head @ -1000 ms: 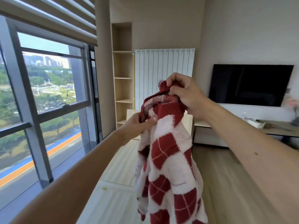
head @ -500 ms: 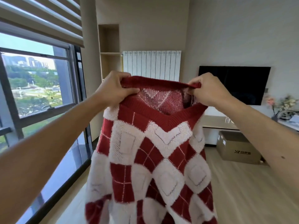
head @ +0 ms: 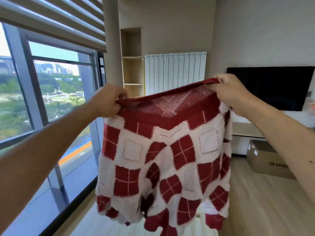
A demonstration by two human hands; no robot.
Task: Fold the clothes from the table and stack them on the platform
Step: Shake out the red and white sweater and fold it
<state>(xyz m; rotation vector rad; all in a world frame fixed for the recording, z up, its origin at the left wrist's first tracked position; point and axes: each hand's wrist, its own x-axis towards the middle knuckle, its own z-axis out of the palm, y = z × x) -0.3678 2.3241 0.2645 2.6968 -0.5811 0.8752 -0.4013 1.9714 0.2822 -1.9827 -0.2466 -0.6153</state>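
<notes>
A slatted blind (head: 51, 23) is covering the top of the window (head: 56, 103) at left. A white radiator (head: 173, 72) is standing against the far wall, just beside an open shelf niche (head: 132, 70). A dark television (head: 272, 87) is hanging above a low cabinet (head: 245, 132); a cardboard box (head: 265, 159) is sitting on the wooden floor (head: 264, 205).

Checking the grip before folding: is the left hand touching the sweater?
Touching. The head view shows the left hand pinching the red top edge of the sweater.
</notes>
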